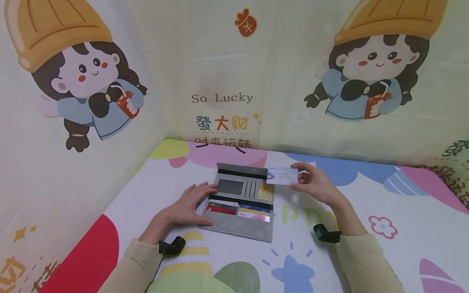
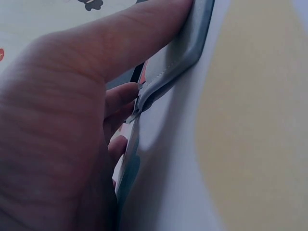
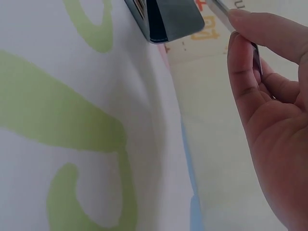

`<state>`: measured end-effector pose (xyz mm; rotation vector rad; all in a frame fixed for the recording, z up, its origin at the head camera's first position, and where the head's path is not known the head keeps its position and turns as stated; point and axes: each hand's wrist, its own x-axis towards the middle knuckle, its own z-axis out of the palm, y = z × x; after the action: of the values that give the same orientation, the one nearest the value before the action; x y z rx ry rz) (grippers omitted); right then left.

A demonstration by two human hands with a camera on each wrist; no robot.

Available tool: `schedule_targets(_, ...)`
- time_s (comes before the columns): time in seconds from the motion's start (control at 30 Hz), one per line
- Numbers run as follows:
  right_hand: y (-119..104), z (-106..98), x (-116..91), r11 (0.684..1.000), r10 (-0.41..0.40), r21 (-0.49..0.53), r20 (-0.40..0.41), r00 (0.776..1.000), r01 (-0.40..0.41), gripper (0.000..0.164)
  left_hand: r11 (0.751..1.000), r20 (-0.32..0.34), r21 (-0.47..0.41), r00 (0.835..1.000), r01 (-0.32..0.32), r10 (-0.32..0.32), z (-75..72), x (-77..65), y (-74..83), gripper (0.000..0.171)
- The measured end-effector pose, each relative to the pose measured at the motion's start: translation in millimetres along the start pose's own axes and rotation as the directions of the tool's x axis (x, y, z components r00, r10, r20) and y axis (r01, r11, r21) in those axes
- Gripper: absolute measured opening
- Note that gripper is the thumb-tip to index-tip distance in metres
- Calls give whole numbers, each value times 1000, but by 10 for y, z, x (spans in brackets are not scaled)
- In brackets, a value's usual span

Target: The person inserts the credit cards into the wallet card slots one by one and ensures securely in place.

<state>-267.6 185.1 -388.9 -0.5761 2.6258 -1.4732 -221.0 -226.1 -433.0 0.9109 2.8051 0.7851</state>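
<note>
A grey wallet (image 1: 238, 228) lies unfolded on the table. Several cards, among them a red card (image 1: 221, 208) and a white-and-pink card (image 1: 254, 215), sit in its lower pockets, and yellow cards (image 1: 265, 192) show at the upper right. My left hand (image 1: 187, 205) rests on the wallet's left edge, fingers spread, its thumb (image 2: 139, 36) lying over the near left corner. Above the table, by the wallet's upper right corner, my right hand (image 1: 316, 185) pinches a pale bank-style card (image 1: 283, 176) by its right end. The card's left end overlaps the raised flap (image 1: 242, 167) in the head view.
A patterned cloth (image 1: 176, 162) covers the table. Behind it rises a cream wall sheet (image 1: 220, 73) with cartoon figures and lettering. Small black wrist devices, one on the left (image 1: 172, 246) and one on the right (image 1: 326, 234), sit at the sleeve cuffs.
</note>
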Motion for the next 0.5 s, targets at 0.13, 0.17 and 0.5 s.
schedule_targets(0.13,-20,30,8,1000,-14,16,11,1000,13,57,1000,1,-1,1000,6,-6,-6,-6,10,88)
schedule_targets(0.17,-25,39,11,1000,-14,24,14,1000,13,57,1000,1,-2,1000,7,-7,-7,-7,13,88)
schedule_targets(0.5,-46,126,36,998,-15,57,51,999,12,56,1000,-1,-1,1000,4,-4,-14,-6,16,87)
